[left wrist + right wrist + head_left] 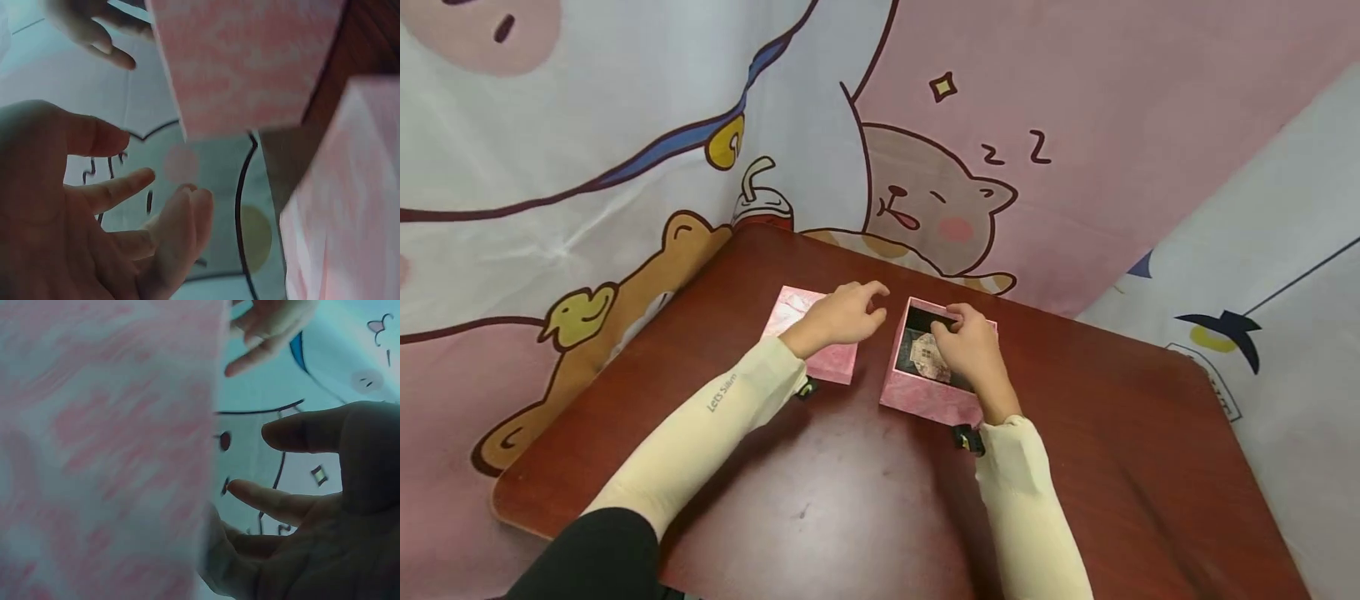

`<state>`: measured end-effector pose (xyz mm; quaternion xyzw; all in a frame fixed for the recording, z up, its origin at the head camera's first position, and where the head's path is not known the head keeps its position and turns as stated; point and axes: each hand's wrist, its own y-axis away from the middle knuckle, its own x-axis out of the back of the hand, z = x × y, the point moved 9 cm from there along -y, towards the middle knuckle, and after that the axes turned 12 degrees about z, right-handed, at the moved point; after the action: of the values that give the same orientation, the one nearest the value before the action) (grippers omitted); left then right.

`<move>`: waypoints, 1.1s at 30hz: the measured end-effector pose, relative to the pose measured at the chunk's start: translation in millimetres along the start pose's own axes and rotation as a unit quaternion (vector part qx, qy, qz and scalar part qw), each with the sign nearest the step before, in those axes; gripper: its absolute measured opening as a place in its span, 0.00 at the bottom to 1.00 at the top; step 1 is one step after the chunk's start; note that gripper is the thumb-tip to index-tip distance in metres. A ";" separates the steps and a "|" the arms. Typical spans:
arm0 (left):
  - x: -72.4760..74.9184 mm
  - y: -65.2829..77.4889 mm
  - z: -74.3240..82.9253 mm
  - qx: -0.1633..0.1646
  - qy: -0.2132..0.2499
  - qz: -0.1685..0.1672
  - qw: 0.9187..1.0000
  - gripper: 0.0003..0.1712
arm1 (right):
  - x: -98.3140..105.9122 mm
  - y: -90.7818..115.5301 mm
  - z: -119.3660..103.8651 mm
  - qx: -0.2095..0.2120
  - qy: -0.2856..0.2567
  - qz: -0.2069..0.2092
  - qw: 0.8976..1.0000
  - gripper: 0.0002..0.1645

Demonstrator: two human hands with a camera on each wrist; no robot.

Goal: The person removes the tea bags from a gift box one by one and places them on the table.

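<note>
A pink marbled box stands uncovered on the table, with a dark interior and a pale, irregular piece showing inside; what this piece is I cannot tell. Left of it lies a matching pink piece that looks like the lid. My left hand hovers over this piece, fingers loosely bent, holding nothing. Over the box's right part is my right hand, thumb and fingers apart, and part of the box is hidden beneath it. In the right wrist view, the box wall covers some of its fingers.
The reddish-brown table reaches well to the right of the box and toward the front. Behind it hangs a cloth backdrop with cartoon animals, close to the table's far edge.
</note>
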<state>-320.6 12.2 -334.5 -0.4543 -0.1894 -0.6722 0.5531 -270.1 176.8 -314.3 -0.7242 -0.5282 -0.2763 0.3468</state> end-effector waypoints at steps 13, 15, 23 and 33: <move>-28.1 1.6 24.7 -0.006 0.033 0.022 0.999 0.22 | -23.7 -8.5 30.8 -0.019 0.060 -0.039 0.997 0.34; -31.5 3.9 26.6 -0.005 0.026 0.027 0.999 0.23 | -27.9 -8.5 35.7 -0.023 0.066 -0.050 0.996 0.34; -45.7 10.6 25.3 0.012 0.011 0.033 0.999 0.25 | -38.7 -5.7 51.8 -0.048 0.071 -0.087 0.993 0.37; -52.1 10.3 25.1 0.013 0.003 0.053 0.998 0.25 | -39.8 -5.8 56.5 -0.051 0.065 -0.096 0.992 0.40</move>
<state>-302.4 57.7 -366.9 -0.4545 -0.1721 -0.6406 0.5945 -285.2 200.0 -377.8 -0.6676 -0.5567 -0.3810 0.3148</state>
